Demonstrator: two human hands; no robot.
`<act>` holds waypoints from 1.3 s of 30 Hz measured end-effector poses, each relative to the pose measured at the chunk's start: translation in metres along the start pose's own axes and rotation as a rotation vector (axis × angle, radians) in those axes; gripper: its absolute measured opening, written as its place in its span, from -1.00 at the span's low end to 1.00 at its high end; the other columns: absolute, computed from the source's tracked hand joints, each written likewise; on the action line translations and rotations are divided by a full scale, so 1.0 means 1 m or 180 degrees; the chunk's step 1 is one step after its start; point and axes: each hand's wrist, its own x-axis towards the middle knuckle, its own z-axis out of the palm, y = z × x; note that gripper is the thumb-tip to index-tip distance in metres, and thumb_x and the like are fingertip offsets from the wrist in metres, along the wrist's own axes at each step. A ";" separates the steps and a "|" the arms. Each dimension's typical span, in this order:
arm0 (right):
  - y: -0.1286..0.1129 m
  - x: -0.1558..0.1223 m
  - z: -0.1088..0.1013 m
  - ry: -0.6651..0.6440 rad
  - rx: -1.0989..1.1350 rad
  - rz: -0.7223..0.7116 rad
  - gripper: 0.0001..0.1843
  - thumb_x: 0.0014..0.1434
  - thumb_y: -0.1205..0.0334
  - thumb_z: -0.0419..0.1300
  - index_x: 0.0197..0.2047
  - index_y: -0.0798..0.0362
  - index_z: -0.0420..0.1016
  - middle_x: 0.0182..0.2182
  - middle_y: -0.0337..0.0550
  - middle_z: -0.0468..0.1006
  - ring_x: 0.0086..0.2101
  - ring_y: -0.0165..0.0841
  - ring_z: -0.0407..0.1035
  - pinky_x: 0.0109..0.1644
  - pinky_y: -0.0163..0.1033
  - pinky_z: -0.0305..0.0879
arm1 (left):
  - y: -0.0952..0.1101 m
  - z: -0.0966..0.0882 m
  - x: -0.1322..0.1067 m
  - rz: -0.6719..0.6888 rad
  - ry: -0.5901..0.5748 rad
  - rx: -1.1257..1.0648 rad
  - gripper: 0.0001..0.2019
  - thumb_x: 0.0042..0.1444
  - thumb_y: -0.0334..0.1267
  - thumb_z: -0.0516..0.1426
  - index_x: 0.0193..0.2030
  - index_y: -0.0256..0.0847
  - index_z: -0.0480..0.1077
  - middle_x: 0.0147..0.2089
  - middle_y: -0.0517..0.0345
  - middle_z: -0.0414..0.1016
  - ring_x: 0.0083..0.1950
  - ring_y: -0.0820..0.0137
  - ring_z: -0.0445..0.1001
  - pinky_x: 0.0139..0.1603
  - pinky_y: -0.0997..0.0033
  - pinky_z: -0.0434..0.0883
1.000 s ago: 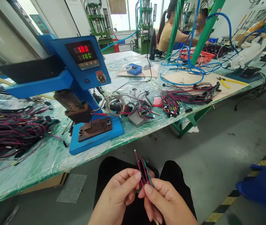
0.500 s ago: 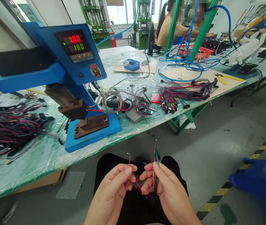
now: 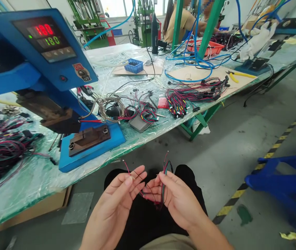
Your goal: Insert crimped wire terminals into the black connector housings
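Above my lap, my left hand [image 3: 123, 189] pinches a thin red wire [image 3: 126, 166] between thumb and forefinger, its small pale tip pointing up. My right hand [image 3: 172, 192] is closed on a wire bundle [image 3: 165, 170] of red, black and green strands, whose ends stick up past the thumb. Thin strands run between the two hands, and the bundle's lower part hangs below my right fingers. Beyond my hands, near the table edge, stands a blue heat press [image 3: 92, 146] with a lit red and green display [image 3: 45, 34].
Wire harnesses lie in heaps on the table, one pile [image 3: 4, 149] at the left and another [image 3: 189, 99] at centre right. Yellow-handled cutters [image 3: 238, 74] and a blue basket [image 3: 134, 66] are farther back. A blue stool [image 3: 280, 191] stands right; a co-worker [image 3: 180, 24] sits beyond.
My view has swung, shifting the press left. My left hand has moved a little left and up, its other fingers now more spread. Both hands still hold wires.
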 end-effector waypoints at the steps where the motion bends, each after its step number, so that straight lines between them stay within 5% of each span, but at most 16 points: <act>1: 0.001 0.001 0.001 0.0003 -0.0043 0.0009 -0.62 0.13 -0.04 0.43 -0.29 0.11 0.50 -0.36 -0.14 0.65 -0.30 -0.26 0.58 -0.11 -0.11 0.46 | 0.001 0.001 0.000 -0.0028 -0.0083 -0.0011 -0.93 0.19 -0.27 0.31 -0.30 -0.19 0.57 0.14 -0.08 0.64 0.22 0.13 0.54 0.17 0.23 0.54; 6: 0.003 0.007 0.005 0.0101 -0.0079 -0.0005 -0.52 -0.03 -0.12 0.51 -0.28 0.08 0.52 -0.37 -0.22 0.61 -0.38 -0.39 0.47 -0.27 -0.28 0.39 | 0.002 0.008 0.000 -0.0093 -0.0374 0.0190 -0.91 0.20 -0.21 0.31 -0.25 -0.16 0.56 0.00 -0.02 0.71 0.05 0.14 0.65 0.09 0.19 0.57; 14: 0.000 0.013 0.005 0.0016 0.0121 0.0067 -0.56 -0.01 -0.10 0.49 -0.30 0.06 0.53 -0.59 -0.35 0.47 -0.58 -0.52 0.29 -0.48 -0.42 0.18 | -0.003 0.034 -0.012 0.0469 -0.1442 0.2182 -0.81 0.33 -0.14 0.19 -0.25 -0.15 0.55 -0.22 0.12 0.64 -0.13 0.37 0.56 -0.01 0.45 0.48; 19: 0.002 0.012 0.000 -0.0350 0.0150 0.0424 -0.54 -0.03 -0.07 0.51 -0.25 0.12 0.55 -0.48 -0.19 0.57 -0.48 -0.36 0.47 -0.38 -0.27 0.41 | -0.003 0.032 0.008 0.0491 -0.0221 0.1576 -0.79 0.16 -0.16 0.36 -0.17 -0.16 0.49 -0.32 0.19 0.63 -0.31 0.46 0.58 -0.28 0.58 0.50; 24: -0.004 0.011 -0.008 -0.0420 0.0209 0.0588 -0.69 0.26 0.00 0.29 -0.23 0.12 0.52 -0.32 -0.03 0.64 -0.21 -0.11 0.60 -0.22 0.04 0.56 | 0.004 0.013 0.029 0.0710 0.0213 0.1006 -0.61 -0.01 -0.14 0.45 -0.12 -0.17 0.43 -0.26 0.25 0.65 -0.29 0.47 0.63 -0.18 0.54 0.56; 30: -0.008 0.018 -0.012 -0.0388 0.0301 0.0699 -0.76 0.39 0.16 0.07 -0.12 0.10 0.50 -0.29 -0.02 0.66 -0.21 -0.17 0.60 -0.13 0.09 0.55 | 0.006 0.011 0.025 0.0559 0.0151 0.0845 -0.60 -0.04 -0.16 0.47 -0.15 -0.22 0.44 -0.26 0.19 0.65 -0.29 0.44 0.65 -0.19 0.51 0.58; 35: 0.002 0.020 -0.009 -0.0484 0.0282 0.0711 -0.76 0.19 0.21 0.27 -0.09 0.12 0.56 -0.30 -0.01 0.66 -0.24 -0.14 0.58 -0.21 0.00 0.54 | 0.000 0.019 0.021 0.0596 -0.0075 0.1103 -0.72 0.09 -0.20 0.41 -0.16 -0.18 0.44 -0.25 0.18 0.68 -0.24 0.42 0.68 -0.15 0.51 0.57; 39: 0.013 0.025 -0.010 -0.0248 0.0500 0.0480 -0.72 -0.02 0.19 0.47 -0.24 0.08 0.58 -0.36 -0.17 0.64 -0.34 -0.32 0.53 -0.29 -0.27 0.45 | -0.007 0.032 0.010 0.0533 -0.0558 0.1517 -0.86 0.17 -0.24 0.36 -0.21 -0.17 0.51 -0.32 0.19 0.66 -0.33 0.49 0.60 -0.29 0.60 0.49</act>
